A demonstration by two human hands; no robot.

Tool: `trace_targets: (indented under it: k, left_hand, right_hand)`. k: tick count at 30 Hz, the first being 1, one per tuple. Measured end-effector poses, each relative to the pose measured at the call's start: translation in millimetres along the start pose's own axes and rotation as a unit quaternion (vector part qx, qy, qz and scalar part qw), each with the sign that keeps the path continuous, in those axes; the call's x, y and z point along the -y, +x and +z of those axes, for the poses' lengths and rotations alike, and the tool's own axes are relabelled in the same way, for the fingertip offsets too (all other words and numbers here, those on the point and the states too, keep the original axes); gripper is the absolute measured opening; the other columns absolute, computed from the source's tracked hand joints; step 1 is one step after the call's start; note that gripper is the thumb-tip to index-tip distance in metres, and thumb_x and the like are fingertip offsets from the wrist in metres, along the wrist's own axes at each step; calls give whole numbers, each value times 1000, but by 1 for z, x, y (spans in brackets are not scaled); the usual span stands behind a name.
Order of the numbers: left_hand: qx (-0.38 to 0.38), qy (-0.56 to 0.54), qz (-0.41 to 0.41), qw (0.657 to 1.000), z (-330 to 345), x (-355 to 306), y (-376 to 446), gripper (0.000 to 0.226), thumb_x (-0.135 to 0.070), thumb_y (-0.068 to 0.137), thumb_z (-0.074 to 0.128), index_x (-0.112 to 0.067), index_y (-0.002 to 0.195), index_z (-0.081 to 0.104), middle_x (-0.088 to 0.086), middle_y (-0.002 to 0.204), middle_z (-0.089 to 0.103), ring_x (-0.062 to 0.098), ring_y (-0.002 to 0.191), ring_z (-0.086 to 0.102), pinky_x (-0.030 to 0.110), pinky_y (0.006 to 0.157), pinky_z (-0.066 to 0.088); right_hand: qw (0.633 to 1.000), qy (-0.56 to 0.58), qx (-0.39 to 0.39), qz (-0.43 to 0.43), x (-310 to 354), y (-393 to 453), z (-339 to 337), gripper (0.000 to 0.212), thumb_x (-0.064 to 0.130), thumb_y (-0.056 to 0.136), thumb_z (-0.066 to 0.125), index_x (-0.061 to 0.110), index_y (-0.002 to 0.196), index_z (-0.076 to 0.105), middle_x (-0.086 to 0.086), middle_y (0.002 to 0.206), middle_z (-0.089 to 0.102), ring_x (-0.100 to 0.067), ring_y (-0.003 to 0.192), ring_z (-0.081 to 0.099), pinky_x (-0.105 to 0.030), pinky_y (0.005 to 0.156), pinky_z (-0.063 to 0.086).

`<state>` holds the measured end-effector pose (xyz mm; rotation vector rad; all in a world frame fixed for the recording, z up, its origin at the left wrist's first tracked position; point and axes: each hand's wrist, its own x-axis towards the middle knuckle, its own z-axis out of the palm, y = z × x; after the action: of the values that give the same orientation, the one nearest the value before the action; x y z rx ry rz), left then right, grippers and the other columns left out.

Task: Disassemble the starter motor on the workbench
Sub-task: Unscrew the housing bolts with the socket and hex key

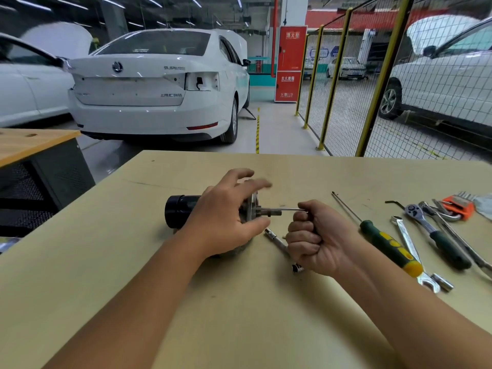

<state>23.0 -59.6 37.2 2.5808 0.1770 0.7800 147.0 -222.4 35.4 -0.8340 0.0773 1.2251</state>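
A person's two bare forearms reach over a pale tan wooden bench [239, 315] in a car workshop. Near the middle of the bench lies the starter motor [183, 211], a black cylindrical body on its side with a silver metal end plate facing right and a short shaft sticking out of that plate.

The left hand [229, 214] rests over the motor's right end, thumb curled under the end plate and palm pressing the body down, while the index and middle fingers lift off and spread, slightly blurred. The right hand [316, 235] is closed in a tight fist around the handle of a thin steel tool [290, 209], whose slim shank runs level to the left and meets the fitting beside the shaft. The handle is hidden inside the fist, so the kind of tool cannot be told.

The step in hand looks like loosening a fastener in the end plate. To do it well, the shank should stay square to the plate and fully seated before turning, with the left hand holding the round body firmly so it cannot roll.

Just in front of the right hand lies a small chrome socket extension bar [278, 243]. Farther right lie a green and yellow handled screwdriver [383, 243], a chrome spanner [410, 246], a ratchet wrench with a dark green grip [436, 235] and an orange holder of hex keys [459, 207].
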Motion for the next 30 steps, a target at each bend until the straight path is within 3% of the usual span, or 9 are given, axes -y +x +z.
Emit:
trace_targets:
  k: [2,3,5,9,14,17,23,30]
  left_hand:
    - [43,56,-39,997,-9,8,-1,97,-81,69,63,-54,154,24,-14,146,49,14,127,54,48,106,45]
    - [64,111,-62,990,-12,13,-1,107,-93,63,55,-53,155,18,-13,144,52,16,129,51,48,105,43]
    - [101,204,-92,969,-15,23,0,114,-105,53,40,-49,152,25,-14,140,55,18,131,48,47,100,35]
    - [83,224,-77,968,-7,30,1,106,-106,50,39,-48,139,39,-19,125,59,15,119,52,42,87,25]
    - [63,212,-71,973,-6,28,0,93,-103,52,42,-51,129,45,-23,112,60,15,110,54,41,82,23]
    - [60,213,-71,973,-5,25,1,88,-100,53,45,-50,125,48,-23,106,61,15,105,54,41,83,25]
    - [81,131,-102,983,-10,22,2,64,-92,55,55,-53,106,55,-28,95,64,9,93,57,45,92,35]
    - [88,120,-107,983,-12,20,2,70,-92,54,53,-52,112,56,-29,96,63,8,93,56,44,92,34]
  right_hand:
    - [1000,3,5,-4,0,0,1,37,27,88,46,19,53,38,8,45,21,-6,34,10,-13,36,6]
    - [1000,4,6,-5,0,1,2,37,27,88,45,19,53,39,8,45,21,-6,32,12,-13,37,6]
    - [1000,11,8,-4,0,1,1,38,27,89,44,19,52,39,9,45,21,-6,33,12,-12,37,6]
    - [1000,23,12,0,0,1,-2,38,25,89,42,18,52,39,9,45,21,-4,43,7,-14,34,9]
    - [999,28,14,-9,-1,2,-2,35,23,86,43,18,52,40,9,45,20,-5,37,9,-15,33,10]
    - [999,33,15,-18,-1,2,-2,37,24,88,42,19,52,40,9,45,21,-6,31,17,-15,33,10]
    - [998,-20,3,-66,0,1,3,41,24,93,39,19,52,39,8,46,20,-7,42,6,-13,33,10]
    - [987,-99,13,-126,-1,5,-2,43,26,94,39,19,52,41,6,49,20,-8,36,13,-14,37,10]
